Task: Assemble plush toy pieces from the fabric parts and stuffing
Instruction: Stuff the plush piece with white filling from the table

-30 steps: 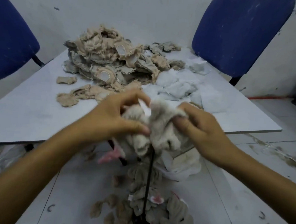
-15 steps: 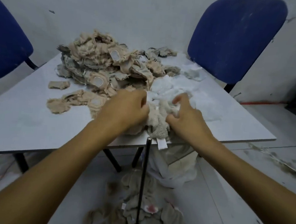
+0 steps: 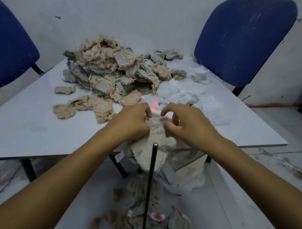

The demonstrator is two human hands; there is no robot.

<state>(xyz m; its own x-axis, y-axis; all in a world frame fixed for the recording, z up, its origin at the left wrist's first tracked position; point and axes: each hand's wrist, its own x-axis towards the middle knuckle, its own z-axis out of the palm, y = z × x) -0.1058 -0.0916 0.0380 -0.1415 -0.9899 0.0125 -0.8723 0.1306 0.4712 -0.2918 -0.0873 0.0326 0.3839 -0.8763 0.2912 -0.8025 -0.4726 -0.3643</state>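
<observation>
At frame centre, both hands' fingers pinch the soft, floppy cream fleece toy skin (image 3: 156, 132), best gripped at its upper edge: left hand (image 3: 133, 122), right hand (image 3: 187, 125).

The table (image 3: 29, 132) is a pale grey-white, and on it sits a heap of fabric pieces (image 3: 110, 70) in fuzzy beige and tan with duller grey undersides, a few showing pale oval patches edged in tan. Beside the heap the stuffing (image 3: 180, 95) is white, the plush piece (image 3: 155, 141) is cream with a spot of bright pink at its far end, and a thin rod (image 3: 149, 185) in front of it is black. Both chairs (image 3: 241, 40) are deep blue against a whitish, scuffed wall (image 3: 135, 15).
</observation>
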